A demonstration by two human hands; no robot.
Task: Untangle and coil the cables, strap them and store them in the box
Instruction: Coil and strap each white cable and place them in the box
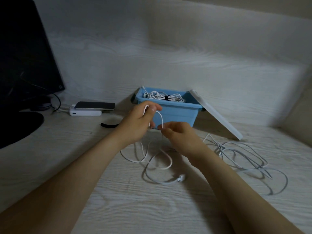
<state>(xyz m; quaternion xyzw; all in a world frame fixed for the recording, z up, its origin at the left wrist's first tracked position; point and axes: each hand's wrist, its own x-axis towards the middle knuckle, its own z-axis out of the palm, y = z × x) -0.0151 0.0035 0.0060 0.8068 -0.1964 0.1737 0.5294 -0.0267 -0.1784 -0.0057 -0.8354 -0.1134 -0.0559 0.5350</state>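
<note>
My left hand (pixel 138 122) grips a loop of a white cable (pixel 158 163) in front of the blue box (pixel 175 114). My right hand (pixel 179 134) pinches the same cable just below and to the right of it. The remainder of this cable trails in loose curves on the desk beneath my hands, ending in a white plug (pixel 182 176). Another white cable (pixel 244 156) lies tangled on the desk to the right. Inside the box sits a coiled white cable bundle (pixel 166 97) bound with a black strap.
The box's white lid (pixel 217 115) leans against its right side. A black strap (pixel 109 125) lies on the desk left of my left hand. A phone on a white power bank (pixel 91 109) and a dark monitor (pixel 25 56) stand at the left.
</note>
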